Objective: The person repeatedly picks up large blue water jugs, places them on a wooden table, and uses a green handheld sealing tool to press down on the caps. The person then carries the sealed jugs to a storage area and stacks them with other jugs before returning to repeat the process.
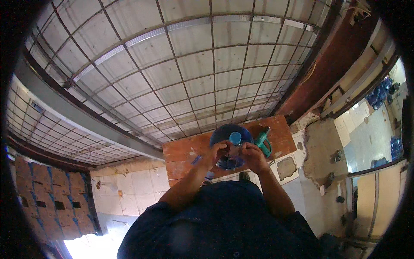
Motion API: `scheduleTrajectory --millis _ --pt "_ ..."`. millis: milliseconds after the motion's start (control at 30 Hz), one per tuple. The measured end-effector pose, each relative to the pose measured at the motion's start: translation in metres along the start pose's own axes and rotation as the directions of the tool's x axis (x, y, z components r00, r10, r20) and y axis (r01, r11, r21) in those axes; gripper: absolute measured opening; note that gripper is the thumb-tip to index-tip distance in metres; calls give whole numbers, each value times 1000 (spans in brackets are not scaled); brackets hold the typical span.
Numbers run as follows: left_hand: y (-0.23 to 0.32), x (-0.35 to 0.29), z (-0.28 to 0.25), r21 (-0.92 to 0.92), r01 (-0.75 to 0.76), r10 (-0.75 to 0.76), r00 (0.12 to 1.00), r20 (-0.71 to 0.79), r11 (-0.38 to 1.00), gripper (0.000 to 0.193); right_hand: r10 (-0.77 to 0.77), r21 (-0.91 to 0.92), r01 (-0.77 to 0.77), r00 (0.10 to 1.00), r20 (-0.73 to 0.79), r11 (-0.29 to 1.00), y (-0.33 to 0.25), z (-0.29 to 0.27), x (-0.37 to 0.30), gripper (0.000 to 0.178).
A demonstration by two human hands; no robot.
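Observation:
A large blue water jug [219, 134] with a light blue cap [235, 138] stands on a reddish-brown wooden table [181, 154] in front of me. Just on the near side of the cap, my left hand [219, 152] is closed, its fingertips pinched together. My right hand [254, 156] is closed in the same way, a little to the right. Between them shows a pale, see-through patch, too small to name. A green heat gun [264, 142] lies on the table, right of the jug.
Behind the table rises a wire grid [189, 73] over pale panels. A small blue strip [196, 159] lies on the table's left side. Brown stacked crates [56, 198] stand at far left. Blue jugs [378, 95] show through an opening at right.

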State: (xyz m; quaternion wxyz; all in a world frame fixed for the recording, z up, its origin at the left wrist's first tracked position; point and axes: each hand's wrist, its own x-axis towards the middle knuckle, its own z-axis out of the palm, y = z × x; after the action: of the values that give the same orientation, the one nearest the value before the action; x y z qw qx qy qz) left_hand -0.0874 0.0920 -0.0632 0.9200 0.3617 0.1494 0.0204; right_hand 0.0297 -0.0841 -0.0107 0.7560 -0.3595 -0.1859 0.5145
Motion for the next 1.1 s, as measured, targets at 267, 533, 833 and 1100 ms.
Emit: scheduleTrajectory --millis 267,533,833,1100 --pt "-31 28 -2 85 -57 56 998 15 995 9 49 -9 -51 988 -149 999 5 -43 13 12" --pt "-86 58 -30 757 -302 550 830 -91 580 7 -410 -919 37 901 -140 393 92 -161 48 22" --pt "-97 69 -18 961 -120 745 657 -110 248 22 -268 -891 7 955 -129 454 80 -158 72 30" --pt "-97 74 -2 924 -111 751 621 -224 367 30 -177 -860 72 984 -22 506 96 -189 115 42"
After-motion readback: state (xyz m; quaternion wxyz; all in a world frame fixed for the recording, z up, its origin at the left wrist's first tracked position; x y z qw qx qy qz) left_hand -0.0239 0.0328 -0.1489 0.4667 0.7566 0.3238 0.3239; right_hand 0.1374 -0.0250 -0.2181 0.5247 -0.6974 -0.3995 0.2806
